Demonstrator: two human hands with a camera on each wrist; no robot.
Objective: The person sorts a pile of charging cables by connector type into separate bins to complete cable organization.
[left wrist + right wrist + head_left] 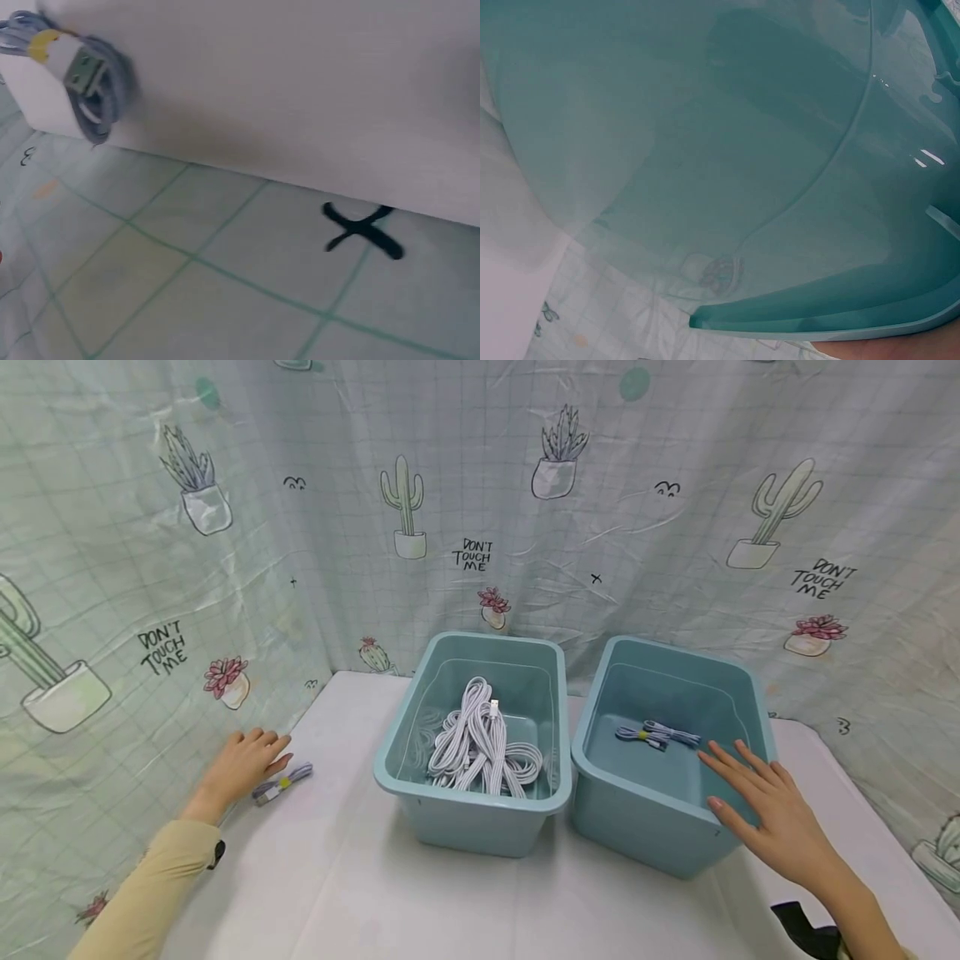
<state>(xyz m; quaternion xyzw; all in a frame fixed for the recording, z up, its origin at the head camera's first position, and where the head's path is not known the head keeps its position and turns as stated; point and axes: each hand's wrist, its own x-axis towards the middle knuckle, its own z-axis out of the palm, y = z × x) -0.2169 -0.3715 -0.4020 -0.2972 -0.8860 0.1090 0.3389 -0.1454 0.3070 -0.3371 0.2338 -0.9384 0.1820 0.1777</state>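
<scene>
My left hand [238,768] is at the left side of the table, fingers loosely bent, right beside a small grey-purple USB cable bundle [282,783] with a yellow tie. The left wrist view shows the USB plug [85,73] of that cable bundle up close. Over the near right rim of the right blue-green bin [645,793] my right hand [772,814] is spread, its fingers reaching above the inside. Two similar cable bundles [675,735] lie on that bin's floor, just beyond the fingertips. In the right wrist view the bin wall [727,150] fills most of the picture.
A second blue-green bin [480,827] stands left of the first and holds several coiled white cables [480,743]. Both bins stand on a white table [375,893]. A cactus-print curtain [480,510] hangs behind and along the sides.
</scene>
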